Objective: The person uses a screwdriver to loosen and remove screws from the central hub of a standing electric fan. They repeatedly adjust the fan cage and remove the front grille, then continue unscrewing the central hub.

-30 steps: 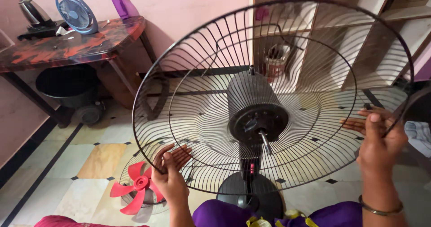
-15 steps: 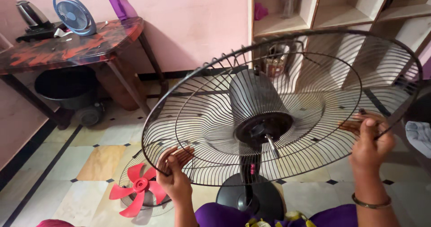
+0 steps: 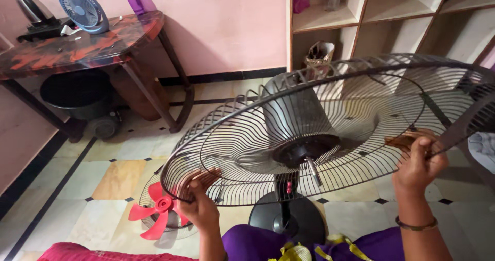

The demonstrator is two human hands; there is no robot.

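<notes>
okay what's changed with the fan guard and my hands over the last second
The black wire guard has tipped from nearly upright to almost flat, its top edge swinging down and away. Left hand and right hand keep gripping its rim. The red blade stays on the floor.

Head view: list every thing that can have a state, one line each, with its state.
Rear fan guard: on the motor, tilted back, held at both edges.
Left hand: gripping the guard's lower rim.
Right hand: gripping the guard's right rim.
Motor shaft: bare, no blade fitted.
Red fan blade: off, lying on the floor on another guard.
Small blue fan: upright on the table.
</notes>
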